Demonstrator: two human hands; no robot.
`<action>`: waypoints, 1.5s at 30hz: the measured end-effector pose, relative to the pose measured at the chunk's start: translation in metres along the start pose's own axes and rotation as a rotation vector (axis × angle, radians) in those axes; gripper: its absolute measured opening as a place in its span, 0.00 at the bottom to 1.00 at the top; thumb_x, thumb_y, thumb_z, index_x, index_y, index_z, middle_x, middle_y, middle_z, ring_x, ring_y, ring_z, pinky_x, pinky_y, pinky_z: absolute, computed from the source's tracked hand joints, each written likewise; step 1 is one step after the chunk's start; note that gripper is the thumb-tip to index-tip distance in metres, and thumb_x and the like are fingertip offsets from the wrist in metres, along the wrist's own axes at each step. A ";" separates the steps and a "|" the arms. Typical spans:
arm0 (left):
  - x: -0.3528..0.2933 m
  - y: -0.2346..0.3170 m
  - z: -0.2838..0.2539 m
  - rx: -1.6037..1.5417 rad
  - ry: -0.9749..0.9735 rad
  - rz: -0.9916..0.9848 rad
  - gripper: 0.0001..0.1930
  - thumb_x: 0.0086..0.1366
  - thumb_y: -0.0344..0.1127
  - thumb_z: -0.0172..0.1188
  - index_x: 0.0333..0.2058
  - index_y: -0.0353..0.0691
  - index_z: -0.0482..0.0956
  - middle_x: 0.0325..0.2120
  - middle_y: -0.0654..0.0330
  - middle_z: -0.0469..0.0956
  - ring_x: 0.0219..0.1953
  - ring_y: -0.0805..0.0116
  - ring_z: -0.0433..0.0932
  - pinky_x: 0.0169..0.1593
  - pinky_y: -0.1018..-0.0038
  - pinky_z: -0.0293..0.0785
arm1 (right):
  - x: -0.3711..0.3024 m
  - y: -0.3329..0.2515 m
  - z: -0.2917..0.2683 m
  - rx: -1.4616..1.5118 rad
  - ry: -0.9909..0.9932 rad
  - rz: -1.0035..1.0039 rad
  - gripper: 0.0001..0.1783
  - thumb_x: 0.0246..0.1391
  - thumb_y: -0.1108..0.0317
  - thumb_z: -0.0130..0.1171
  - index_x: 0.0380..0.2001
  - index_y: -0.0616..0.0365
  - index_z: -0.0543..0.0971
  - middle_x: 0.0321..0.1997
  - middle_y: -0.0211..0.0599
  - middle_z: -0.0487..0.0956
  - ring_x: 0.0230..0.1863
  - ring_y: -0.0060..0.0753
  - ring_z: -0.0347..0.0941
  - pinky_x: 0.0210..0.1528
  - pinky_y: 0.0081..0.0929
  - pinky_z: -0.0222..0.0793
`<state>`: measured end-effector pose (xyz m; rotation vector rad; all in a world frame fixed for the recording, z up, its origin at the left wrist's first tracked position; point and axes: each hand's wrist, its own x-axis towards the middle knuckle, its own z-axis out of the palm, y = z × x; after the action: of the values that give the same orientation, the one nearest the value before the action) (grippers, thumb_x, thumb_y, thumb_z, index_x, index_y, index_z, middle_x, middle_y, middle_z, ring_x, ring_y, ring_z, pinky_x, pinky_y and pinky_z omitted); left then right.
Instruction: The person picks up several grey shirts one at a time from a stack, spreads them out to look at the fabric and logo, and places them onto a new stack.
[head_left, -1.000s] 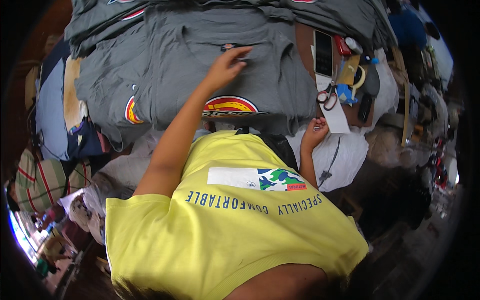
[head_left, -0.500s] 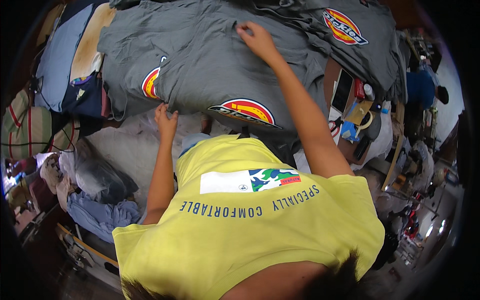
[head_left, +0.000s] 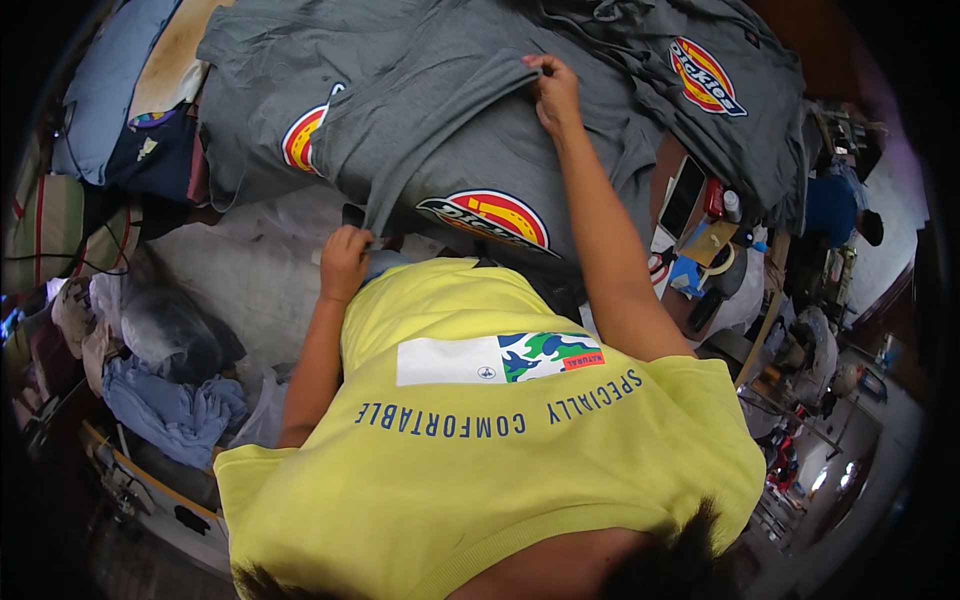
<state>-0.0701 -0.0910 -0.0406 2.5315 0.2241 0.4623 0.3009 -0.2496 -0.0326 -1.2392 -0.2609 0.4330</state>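
Observation:
A grey T-shirt (head_left: 420, 130) lies spread over the work surface in front of me, wrinkled, with red and yellow logo prints showing on the cloth. My right hand (head_left: 557, 95) is closed on its edge at the far side, lifting a fold. Close to my body, my left hand (head_left: 345, 262) pinches a hanging corner of the same shirt. Between the two hands the cloth is drawn into a slanting raised ridge. Part of the left fingertips is hidden by the hand itself.
More grey shirts (head_left: 745, 150) are heaped at the far right. Beside them lie a black phone (head_left: 684, 187), a tape roll (head_left: 722, 258) and a red can (head_left: 713, 197). Folded cloths (head_left: 110, 90) stand at far left; plastic bags (head_left: 175, 330) and a blue cloth (head_left: 175, 405) lie lower left.
My right hand has moved right and slightly nearer, raising the shirt's edge into a fold. The left hand has come lower, pulling the corner toward me.

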 end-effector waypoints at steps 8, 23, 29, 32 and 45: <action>-0.007 -0.003 0.006 0.040 -0.092 0.171 0.05 0.46 0.26 0.56 0.24 0.40 0.70 0.20 0.59 0.64 0.26 0.62 0.67 0.31 0.71 0.64 | -0.012 0.003 -0.005 0.322 0.078 0.063 0.18 0.36 0.94 0.36 0.26 0.61 0.68 0.39 0.42 0.73 0.38 0.31 0.69 0.45 0.25 0.68; -0.013 0.011 -0.017 -0.053 -0.052 0.027 0.09 0.45 0.30 0.63 0.23 0.38 0.71 0.21 0.59 0.66 0.25 0.61 0.67 0.30 0.72 0.64 | -0.008 0.005 -0.009 0.241 0.036 0.060 0.18 0.36 0.92 0.38 0.29 0.61 0.69 0.40 0.41 0.73 0.42 0.32 0.68 0.47 0.26 0.66; 0.008 -0.011 -0.025 -0.294 0.276 -0.519 0.12 0.46 0.31 0.64 0.29 0.37 0.70 0.24 0.58 0.67 0.26 0.64 0.68 0.32 0.74 0.64 | -0.039 -0.094 0.076 0.260 0.149 0.127 0.13 0.42 0.76 0.51 0.36 0.57 0.75 0.35 0.35 0.75 0.38 0.29 0.70 0.42 0.26 0.65; 0.036 -0.030 -0.024 -0.331 0.462 -0.580 0.13 0.47 0.27 0.59 0.34 0.37 0.70 0.28 0.56 0.68 0.32 0.63 0.69 0.37 0.72 0.64 | -0.050 -0.105 0.041 -0.414 0.035 -0.210 0.19 0.40 0.76 0.54 0.41 0.54 0.73 0.42 0.35 0.72 0.44 0.33 0.67 0.48 0.27 0.62; 0.310 0.022 0.053 0.245 0.022 0.235 0.22 0.53 0.40 0.59 0.48 0.55 0.67 0.46 0.61 0.70 0.50 0.60 0.66 0.53 0.49 0.52 | -0.065 -0.103 -0.143 -1.508 0.432 0.219 0.18 0.37 0.60 0.64 0.35 0.50 0.77 0.41 0.35 0.76 0.42 0.40 0.72 0.44 0.40 0.62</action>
<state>0.2384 -0.0574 0.0159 2.8086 -0.0113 0.5842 0.3216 -0.4279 0.0236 -2.8083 -0.0350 0.0701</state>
